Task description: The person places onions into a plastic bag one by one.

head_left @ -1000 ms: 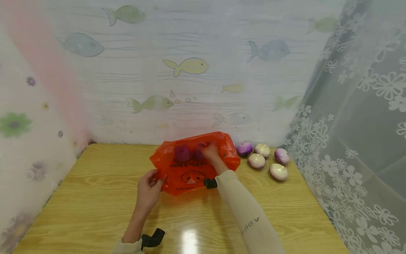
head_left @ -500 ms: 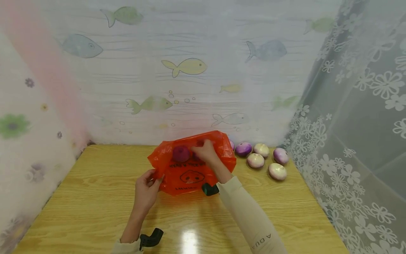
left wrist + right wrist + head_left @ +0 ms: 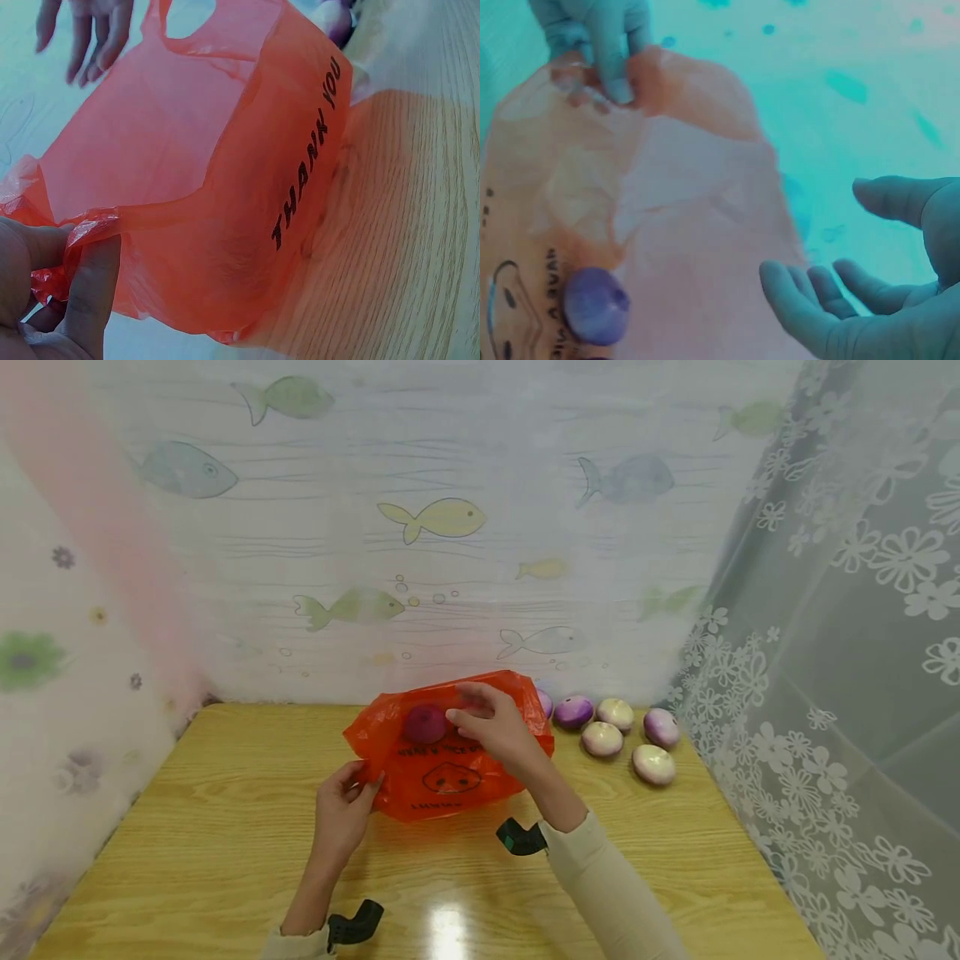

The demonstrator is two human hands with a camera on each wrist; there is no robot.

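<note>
A translucent red plastic bag with black print lies on the table, its mouth spread apart. My left hand pinches the bag's left edge; in the left wrist view the gathered film runs between thumb and fingers. My right hand hovers over the bag's right half, fingers spread and nothing between them, as the right wrist view confirms. A round purple onion-like vegetable sits at the bag, left of the right fingertips. In the right wrist view this purple vegetable lies beside the printed lettering.
Right of the bag, several purple and whitish round vegetables lie on the wooden table. A patterned curtain hangs behind the table, and a lace-flowered sheet borders it on the right. Black camera mounts jut from both wrists.
The right hand has let go of the second purple vegetable inside the bag and drawn up and back toward the viewer, its fingers spreading. The left hand keeps its pinch on the bag.
</note>
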